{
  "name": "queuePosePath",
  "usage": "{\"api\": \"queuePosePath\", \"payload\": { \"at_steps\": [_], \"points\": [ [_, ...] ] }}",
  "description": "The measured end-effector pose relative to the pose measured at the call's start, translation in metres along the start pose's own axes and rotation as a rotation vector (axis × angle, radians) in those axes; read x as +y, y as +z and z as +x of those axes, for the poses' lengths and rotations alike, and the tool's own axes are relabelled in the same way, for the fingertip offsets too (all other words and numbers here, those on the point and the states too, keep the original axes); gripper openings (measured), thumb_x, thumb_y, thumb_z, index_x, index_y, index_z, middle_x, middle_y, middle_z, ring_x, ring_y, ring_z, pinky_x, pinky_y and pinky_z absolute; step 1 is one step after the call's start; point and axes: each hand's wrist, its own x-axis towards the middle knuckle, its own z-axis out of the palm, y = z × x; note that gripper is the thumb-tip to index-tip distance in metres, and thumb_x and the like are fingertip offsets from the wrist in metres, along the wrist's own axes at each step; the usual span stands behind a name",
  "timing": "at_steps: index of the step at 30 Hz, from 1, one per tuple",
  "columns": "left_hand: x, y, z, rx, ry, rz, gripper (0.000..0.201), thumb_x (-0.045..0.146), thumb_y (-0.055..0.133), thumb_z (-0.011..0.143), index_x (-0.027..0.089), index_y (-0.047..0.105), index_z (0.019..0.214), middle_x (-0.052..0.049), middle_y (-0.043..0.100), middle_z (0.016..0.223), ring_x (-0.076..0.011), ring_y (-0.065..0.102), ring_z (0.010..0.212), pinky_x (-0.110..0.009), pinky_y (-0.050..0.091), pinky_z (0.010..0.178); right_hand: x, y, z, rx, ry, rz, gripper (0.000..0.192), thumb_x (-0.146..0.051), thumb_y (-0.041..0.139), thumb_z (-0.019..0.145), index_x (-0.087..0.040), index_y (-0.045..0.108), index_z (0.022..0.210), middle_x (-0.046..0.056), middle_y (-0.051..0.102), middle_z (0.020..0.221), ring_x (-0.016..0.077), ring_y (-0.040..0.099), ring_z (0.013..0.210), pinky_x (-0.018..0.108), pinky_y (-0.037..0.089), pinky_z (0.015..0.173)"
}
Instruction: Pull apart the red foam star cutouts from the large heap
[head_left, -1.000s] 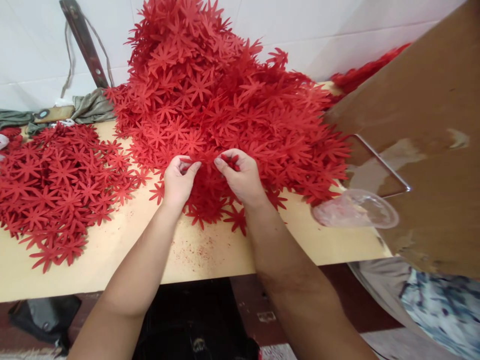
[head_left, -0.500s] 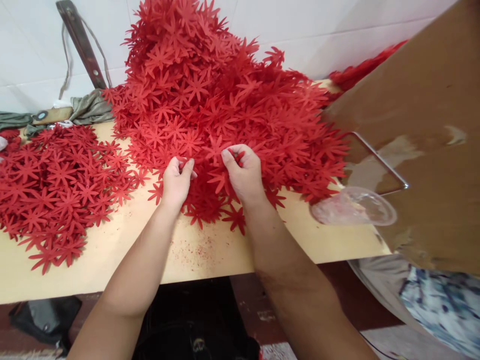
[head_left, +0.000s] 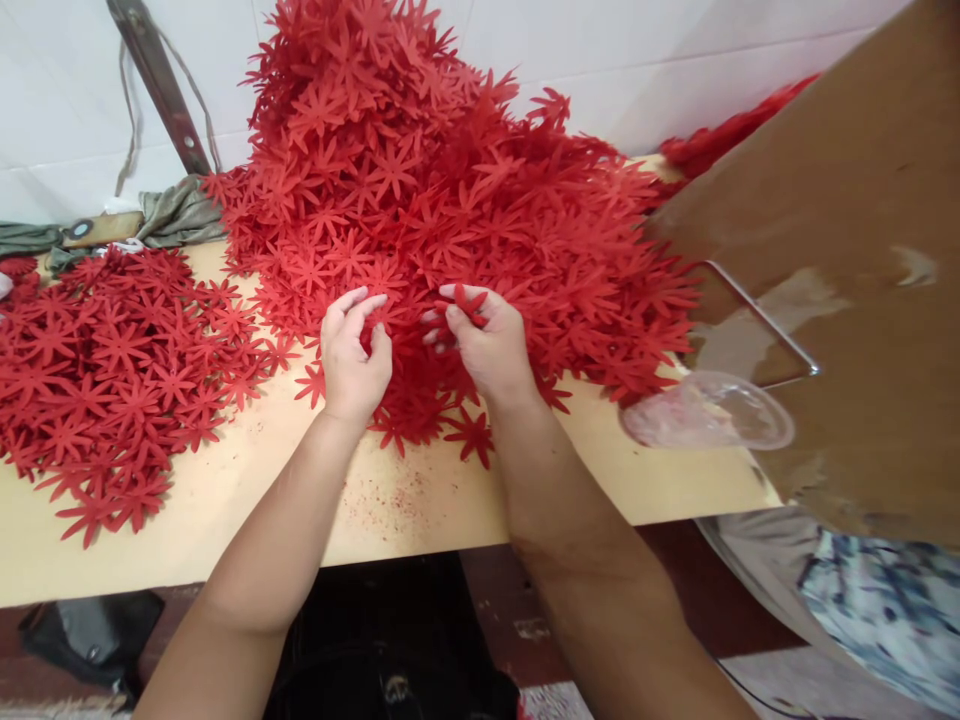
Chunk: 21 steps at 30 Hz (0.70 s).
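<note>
A tall heap of red flower-shaped cutouts point(head_left: 420, 190) with narrow petals rises in front of me against the wall. My left hand point(head_left: 355, 352) is at the heap's near edge, its fingers apart and curved, with nothing visible in them. Facing it, my right hand point(head_left: 486, 338) pinches a red flower cutout point(head_left: 466, 302) between thumb and index finger; its other fingers are partly hidden. A single red cutout point(head_left: 471, 434) lies on the table just below my right hand.
A lower pile of red cutouts point(head_left: 112, 370) spreads at the left. On the right a clear plastic tub point(head_left: 709, 412) lies by a big cardboard box point(head_left: 847, 250) with a metal rod point(head_left: 761, 318). Red crumbs dot the table point(head_left: 420, 505) near its front edge. Cloth point(head_left: 180, 212) lies at the back left.
My left hand has opened from a pinch, its fingers now spread. My right hand has shifted slightly, and the cutout in its pinch shows more clearly. The heaps look the same.
</note>
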Motion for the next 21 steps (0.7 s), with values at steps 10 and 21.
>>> {"api": "queuePosePath", "payload": {
  "at_steps": [10,21],
  "points": [
    [0.011,0.008,-0.007,-0.182,0.022,-0.085,0.028,0.033,0.057,0.086,0.024,0.067,0.11,-0.006,0.068,0.111,-0.0187,0.061,0.105,-0.036,0.045,0.099,-0.005,0.004,-0.007,-0.097,-0.057,-0.038,0.049,-0.071,0.052,0.076,-0.026,0.06,0.093,0.002,0.069,0.084,0.0147,0.065,0.072,0.03,0.054,0.062],
    [0.011,0.008,-0.01,-0.194,0.088,0.133,0.016,0.027,0.062,0.081,0.022,0.069,0.094,-0.009,0.062,0.116,-0.0229,0.055,0.111,-0.039,0.042,0.099,-0.009,0.008,-0.017,-0.277,-0.045,0.009,0.06,-0.075,0.044,0.078,-0.027,0.061,0.111,0.003,0.062,0.125,0.0176,0.057,0.119,0.032,0.054,0.093]
  ]
}}
